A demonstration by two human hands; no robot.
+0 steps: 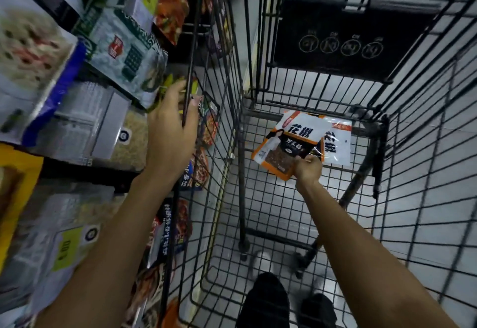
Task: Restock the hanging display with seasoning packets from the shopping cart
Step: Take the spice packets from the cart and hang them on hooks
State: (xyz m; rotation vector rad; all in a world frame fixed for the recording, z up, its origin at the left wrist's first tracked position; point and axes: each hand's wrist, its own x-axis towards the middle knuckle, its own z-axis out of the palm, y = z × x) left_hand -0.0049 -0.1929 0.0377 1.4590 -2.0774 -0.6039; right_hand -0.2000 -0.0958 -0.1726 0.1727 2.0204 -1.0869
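Inside the black wire shopping cart (pixel 418 178), my right hand (pixel 308 169) pinches the lower edge of a white-and-orange seasoning packet (pixel 289 139) with a clear window of brown spice. A second like packet (pixel 338 141) lies beneath it on the cart floor. My left hand (pixel 173 126) reaches up to the hanging display's black wire frame (pixel 189 90), thumb and fingers around a vertical bar. Hanging packets (pixel 206 126) show behind that frame.
Shelves on the left carry bagged goods (pixel 124 43), clear grain bags (pixel 103 126) and yellow price tags (pixel 65 247). The cart's black child-seat flap (pixel 343 41) stands at the far end. White floor tiles and my shoes (pixel 265 299) show through the cart's wire.
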